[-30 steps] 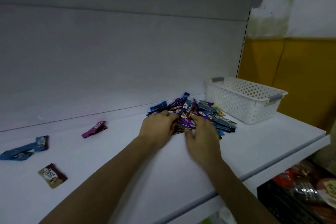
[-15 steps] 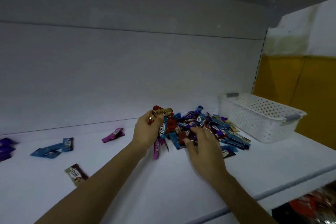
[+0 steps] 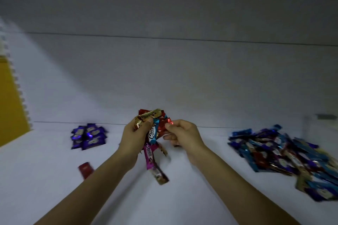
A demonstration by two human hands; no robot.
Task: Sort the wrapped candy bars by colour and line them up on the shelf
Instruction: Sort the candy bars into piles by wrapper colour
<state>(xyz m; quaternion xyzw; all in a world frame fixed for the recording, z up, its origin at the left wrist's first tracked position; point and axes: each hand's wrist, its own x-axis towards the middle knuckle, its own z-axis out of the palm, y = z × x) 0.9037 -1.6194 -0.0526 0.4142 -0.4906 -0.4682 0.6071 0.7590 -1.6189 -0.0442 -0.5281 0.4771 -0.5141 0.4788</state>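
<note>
1. The white shelf (image 3: 201,197) fills the view, with candy on it left and right
2. Over on the right sits the big mixed pile (image 3: 281,157), blue, purple and red wrappers heaped across each other, blurred, well apart from both hands
3. Centre stage, the left hand (image 3: 135,137) is raised above the shelf with its fingers curled round a fan of bars: a gold bar (image 3: 148,117) on top under the thumb, a blue bar (image 3: 152,133) below it, and a pink bar (image 3: 151,159) dangling down towards the shelf
4. The right hand (image 3: 184,135) is right beside it, thumb and forefinger pinching the end of a red bar (image 3: 163,127) that sits in that same fan
5. Back left, a tidy purple group (image 3: 88,138) lies near the rear wall
6. Smallest of all, one lone red wrapper (image 3: 86,169) lies on the shelf beside the left forearm
</note>
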